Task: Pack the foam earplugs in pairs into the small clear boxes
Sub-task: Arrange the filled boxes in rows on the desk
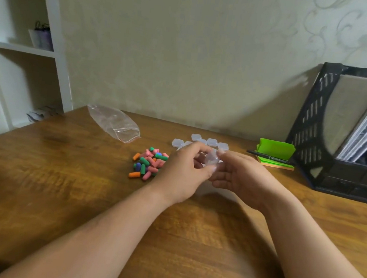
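Observation:
A small clear box (pixel 212 158) is held above the wooden table (pixel 64 172) between both hands. My left hand (pixel 184 172) pinches it from the left with thumb and fingers. My right hand (pixel 239 174) holds it from the right. Whether the box is open or holds anything cannot be told. A pile of several foam earplugs (pixel 149 163) in pink, green, orange and blue lies on the table just left of my left hand. Several more small clear boxes (pixel 211 142) sit closed in a cluster behind my hands.
An empty clear zip bag (pixel 115 123) lies at the back left. A green sticky-note pad (pixel 275 152) with a black pen (pixel 269 157) sits to the right, next to a black file rack (pixel 343 130) with papers. White shelves (pixel 19 47) stand at left.

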The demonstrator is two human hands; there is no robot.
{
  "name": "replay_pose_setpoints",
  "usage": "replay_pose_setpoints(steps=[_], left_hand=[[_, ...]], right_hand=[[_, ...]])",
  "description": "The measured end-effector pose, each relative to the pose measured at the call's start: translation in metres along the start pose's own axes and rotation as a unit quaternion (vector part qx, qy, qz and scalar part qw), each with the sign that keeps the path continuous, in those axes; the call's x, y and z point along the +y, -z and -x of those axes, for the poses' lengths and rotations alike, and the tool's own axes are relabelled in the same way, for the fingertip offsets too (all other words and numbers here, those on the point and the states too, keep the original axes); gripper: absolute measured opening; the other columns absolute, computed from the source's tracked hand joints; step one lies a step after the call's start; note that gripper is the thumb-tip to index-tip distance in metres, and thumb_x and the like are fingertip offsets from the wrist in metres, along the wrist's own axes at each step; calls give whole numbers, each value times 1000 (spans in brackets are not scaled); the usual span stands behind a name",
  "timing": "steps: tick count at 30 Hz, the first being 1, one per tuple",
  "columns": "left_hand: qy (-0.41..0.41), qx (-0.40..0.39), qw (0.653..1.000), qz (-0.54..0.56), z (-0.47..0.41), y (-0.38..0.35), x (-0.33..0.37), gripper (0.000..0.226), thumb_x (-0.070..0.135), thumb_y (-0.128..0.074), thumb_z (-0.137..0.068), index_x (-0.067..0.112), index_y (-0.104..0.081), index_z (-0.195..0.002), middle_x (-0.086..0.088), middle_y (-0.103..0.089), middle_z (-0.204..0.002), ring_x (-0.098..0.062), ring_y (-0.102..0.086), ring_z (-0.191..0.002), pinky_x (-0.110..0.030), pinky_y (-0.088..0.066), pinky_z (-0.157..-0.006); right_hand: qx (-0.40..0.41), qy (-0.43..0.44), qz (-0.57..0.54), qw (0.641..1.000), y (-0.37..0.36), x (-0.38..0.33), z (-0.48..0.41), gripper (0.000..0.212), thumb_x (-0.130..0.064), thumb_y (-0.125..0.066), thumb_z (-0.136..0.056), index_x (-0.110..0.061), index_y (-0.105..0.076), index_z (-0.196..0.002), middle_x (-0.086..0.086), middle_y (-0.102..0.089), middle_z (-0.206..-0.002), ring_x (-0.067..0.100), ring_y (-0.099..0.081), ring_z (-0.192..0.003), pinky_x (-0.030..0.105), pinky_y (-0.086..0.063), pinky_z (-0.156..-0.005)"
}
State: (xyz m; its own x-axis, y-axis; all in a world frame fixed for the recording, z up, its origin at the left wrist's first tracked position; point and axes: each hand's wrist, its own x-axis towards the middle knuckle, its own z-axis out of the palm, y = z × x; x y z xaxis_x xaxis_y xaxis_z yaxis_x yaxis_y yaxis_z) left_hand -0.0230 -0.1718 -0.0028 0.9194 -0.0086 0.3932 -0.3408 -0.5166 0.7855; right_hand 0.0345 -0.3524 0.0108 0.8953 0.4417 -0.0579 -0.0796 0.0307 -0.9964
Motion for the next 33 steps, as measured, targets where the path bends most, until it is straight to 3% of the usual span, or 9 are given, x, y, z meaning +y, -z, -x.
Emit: replay_pose_setpoints(steps=[4,7,10,14,18,23,27,31,33], left_hand=[[18,-24,1000,-5,-1,-1,-3,39,27,-69,-104,45,-56,-137,12,-64,-116,-5,-66,-105,-29,-62,-88],[27,-33,999,22,-3,0,-2,41,27,-67,-106,41,-54,-142,13,-65,-120,0,-64,-108,-22,-58,-89],[23,-29,999,22,-3,0,-3,36,28,-68,-106,33,-59,-140,16,-65,-126,6,-62,-110,-13,-53,-87],[20,-21,999,25,-4,-1,-4,34,33,-74,-102,33,-58,-133,13,-65,-119,-1,-65,-107,-22,-60,-91],[56,-41,997,15,-4,-5,-5,38,39,-75,-100,34,-53,-130,9,-69,-115,-9,-70,-106,-33,-64,-90],[113,-92,987,66,-7,-9,-5,32,30,-69,-104,32,-54,-133,5,-80,-108,-15,-76,-104,-44,-62,-101],[121,-94,984,86,-8,-10,-7,32,27,-70,-104,32,-56,-132,2,-77,-115,-17,-76,-108,-44,-61,-102],[108,-89,990,35,-9,-12,-11,32,32,-73,-101,36,-57,-129,4,-71,-118,-17,-73,-108,-42,-63,-98],[115,-83,989,50,-8,-11,-13,31,33,-74,-100,37,-60,-127,4,-73,-114,-16,-74,-106,-44,-62,-99]], right_hand=[[36,49,47,997,2,1,-2,21,-20,-65,-106,-3,-71,-119,24,-74,-100,29,-75,-84,37,-61,-77],[56,91,110,988,1,2,2,12,-16,-71,-103,-8,-72,-112,16,-77,-92,25,-74,-83,37,-62,-79],[48,94,97,990,3,2,6,13,-13,-73,-101,-9,-72,-113,15,-78,-98,28,-76,-89,39,-62,-84],[37,62,102,992,1,-11,7,13,-14,-74,-101,-8,-72,-112,18,-77,-105,28,-77,-89,43,-62,-86],[40,96,188,977,3,-10,9,17,-7,-78,-95,-10,-73,-111,8,-77,-105,25,-75,-92,40,-64,-86],[71,117,144,980,6,9,15,22,-2,-78,-94,-7,-73,-114,11,-79,-101,22,-78,-87,28,-63,-79],[77,109,88,987,10,15,12,14,-7,-75,-98,-8,-74,-112,16,-79,-103,30,-79,-94,41,-65,-90],[76,80,51,993,6,21,11,10,-9,-74,-100,-8,-72,-110,12,-79,-93,29,-80,-87,39,-66,-84],[80,67,39,994,4,22,8,13,-8,-75,-99,-6,-72,-111,15,-80,-98,32,-80,-91,42,-66,-88]])
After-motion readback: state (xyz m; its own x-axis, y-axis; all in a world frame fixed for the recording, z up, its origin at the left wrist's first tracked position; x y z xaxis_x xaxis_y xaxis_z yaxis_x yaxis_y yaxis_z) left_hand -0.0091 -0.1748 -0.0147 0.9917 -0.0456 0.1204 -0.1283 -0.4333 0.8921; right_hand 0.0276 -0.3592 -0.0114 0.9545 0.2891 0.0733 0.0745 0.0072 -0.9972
